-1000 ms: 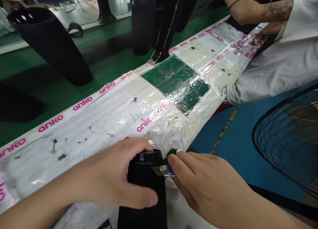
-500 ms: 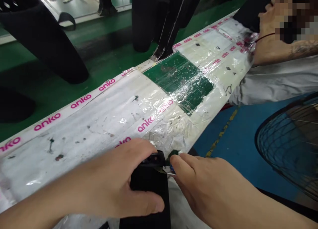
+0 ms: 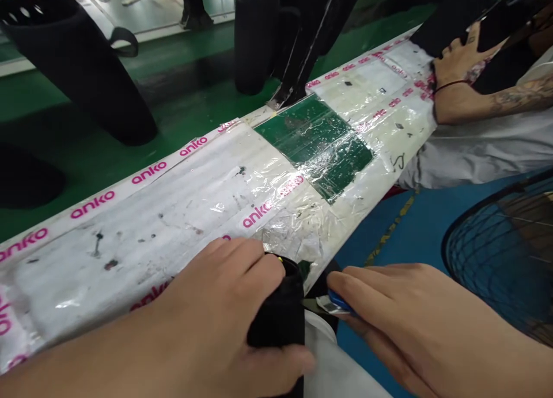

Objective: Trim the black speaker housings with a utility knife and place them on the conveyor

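White glare on wrinkled film (image 3: 302,228)

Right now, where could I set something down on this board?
The white stretch between your left forearm and the upper anko tape, and the green patch beside it, look free. It's crowded nearest you, where your left hand grips a black cylinder and your right hand holds a blue tool, and around the co-worker's hand.
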Available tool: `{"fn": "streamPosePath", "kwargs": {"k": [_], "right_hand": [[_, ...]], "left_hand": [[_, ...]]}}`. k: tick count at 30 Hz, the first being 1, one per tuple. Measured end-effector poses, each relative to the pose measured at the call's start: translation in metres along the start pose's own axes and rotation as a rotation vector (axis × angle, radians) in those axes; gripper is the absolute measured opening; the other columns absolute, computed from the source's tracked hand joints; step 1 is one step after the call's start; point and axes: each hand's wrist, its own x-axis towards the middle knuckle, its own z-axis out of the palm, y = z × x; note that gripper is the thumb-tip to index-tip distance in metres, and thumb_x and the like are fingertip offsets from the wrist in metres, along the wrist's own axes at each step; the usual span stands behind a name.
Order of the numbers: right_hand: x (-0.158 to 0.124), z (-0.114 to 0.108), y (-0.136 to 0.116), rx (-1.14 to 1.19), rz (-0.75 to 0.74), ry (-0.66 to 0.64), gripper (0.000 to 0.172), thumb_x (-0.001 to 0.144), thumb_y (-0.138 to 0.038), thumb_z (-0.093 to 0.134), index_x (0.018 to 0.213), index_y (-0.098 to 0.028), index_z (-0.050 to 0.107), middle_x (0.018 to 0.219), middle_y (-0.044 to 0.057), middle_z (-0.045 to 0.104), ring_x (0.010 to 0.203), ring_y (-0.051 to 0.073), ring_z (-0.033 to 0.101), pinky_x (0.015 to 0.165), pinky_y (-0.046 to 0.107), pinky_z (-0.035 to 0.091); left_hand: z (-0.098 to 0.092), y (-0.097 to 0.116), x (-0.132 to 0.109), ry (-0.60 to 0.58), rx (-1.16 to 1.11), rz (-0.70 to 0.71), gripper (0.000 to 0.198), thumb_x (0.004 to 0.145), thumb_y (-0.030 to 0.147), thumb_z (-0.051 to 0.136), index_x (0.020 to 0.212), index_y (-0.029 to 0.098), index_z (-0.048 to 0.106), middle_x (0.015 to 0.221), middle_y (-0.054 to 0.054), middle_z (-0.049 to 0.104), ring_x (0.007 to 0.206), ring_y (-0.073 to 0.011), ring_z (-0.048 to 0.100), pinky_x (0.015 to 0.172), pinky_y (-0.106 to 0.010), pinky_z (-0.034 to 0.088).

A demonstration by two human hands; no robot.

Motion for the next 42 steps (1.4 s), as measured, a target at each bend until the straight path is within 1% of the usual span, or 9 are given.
{"fn": "streamPosePath", "kwargs": {"k": [3,7,8,11,16,22,27,37,42], "right_hand": [[-0.023,0.005,0.015,-0.086,0.079,0.155,0.021,0.094,-0.008,0.043,0.104,-0.024,0.051,0.072,0.001,0.067,0.053,0.023,0.066,0.049,0.035,0.040],[-0.047,0.011,0.026,-0.087,0.467,0.317,0.026,0.100,-0.004,0.048,0.107,-0.028,0.049,0.064,-0.002,0.064,0.050,0.022,0.064,0.051,0.034,0.042],[-0.047,0.014,0.025,-0.042,0.465,0.324,0.027,0.101,-0.002,0.047,0.107,-0.029,0.048,0.063,-0.003,0.062,0.049,0.021,0.063,0.050,0.033,0.042],[-0.033,0.024,0.012,0.031,0.232,0.292,0.019,0.103,-0.009,0.043,0.110,-0.026,0.047,0.074,0.000,0.067,0.057,0.021,0.067,0.052,0.032,0.046],[0.006,0.030,-0.007,-0.042,0.054,0.299,0.019,0.100,-0.008,0.037,0.106,-0.017,0.053,0.073,0.000,0.061,0.055,0.021,0.059,0.049,0.034,0.039],[0.022,0.026,-0.011,-0.071,0.049,0.224,0.022,0.095,-0.007,0.040,0.102,-0.018,0.058,0.073,-0.001,0.060,0.055,0.021,0.055,0.051,0.037,0.033],[0.022,0.025,-0.013,-0.050,0.063,0.205,0.021,0.094,-0.007,0.040,0.096,-0.023,0.054,0.070,-0.002,0.056,0.053,0.021,0.049,0.052,0.037,0.029],[0.024,0.021,-0.017,-0.081,0.097,0.173,0.025,0.083,-0.004,0.044,0.093,-0.026,0.049,0.068,-0.003,0.056,0.050,0.021,0.051,0.051,0.037,0.028],[0.025,0.023,-0.019,-0.112,0.144,0.183,0.035,0.069,-0.003,0.045,0.094,-0.027,0.044,0.068,-0.002,0.057,0.049,0.022,0.055,0.049,0.037,0.027]], "left_hand": [[0.001,-0.003,-0.002,0.067,0.005,-0.081,0.043,0.078,0.051,0.077,0.068,0.024,0.045,0.079,-0.002,0.057,0.075,-0.0253,0.054,0.062,-0.035,0.039],[-0.002,-0.014,-0.008,0.098,-0.123,-0.243,0.047,0.073,0.064,0.081,0.083,0.024,0.058,0.090,-0.003,0.060,0.083,-0.0265,0.058,0.061,-0.031,0.043],[-0.003,-0.015,-0.009,0.091,-0.163,-0.239,0.051,0.069,0.066,0.084,0.090,0.025,0.062,0.096,-0.004,0.061,0.088,-0.0282,0.059,0.064,-0.032,0.046],[-0.005,-0.017,-0.006,0.027,-0.295,-0.225,0.058,0.062,0.056,0.092,0.107,0.029,0.067,0.106,-0.004,0.062,0.096,-0.0300,0.062,0.074,-0.036,0.053],[-0.007,-0.025,0.006,-0.045,-0.422,-0.136,0.057,0.062,0.052,0.096,0.106,0.027,0.069,0.108,-0.003,0.069,0.099,-0.0279,0.064,0.081,-0.035,0.054],[-0.003,-0.031,0.011,-0.007,-0.424,-0.094,0.058,0.054,0.054,0.099,0.094,0.024,0.072,0.097,-0.001,0.067,0.090,-0.0247,0.065,0.072,-0.030,0.051],[-0.002,-0.031,0.012,-0.013,-0.417,-0.064,0.053,0.057,0.053,0.098,0.095,0.024,0.073,0.094,0.000,0.066,0.087,-0.0237,0.065,0.070,-0.030,0.051],[-0.005,-0.028,0.013,-0.043,-0.410,-0.066,0.050,0.060,0.050,0.097,0.092,0.023,0.070,0.090,0.001,0.063,0.083,-0.0222,0.062,0.067,-0.030,0.048],[0.004,-0.035,0.011,-0.016,-0.434,-0.038,0.052,0.060,0.053,0.097,0.093,0.024,0.069,0.091,0.001,0.061,0.081,-0.0205,0.060,0.065,-0.028,0.046]]}}
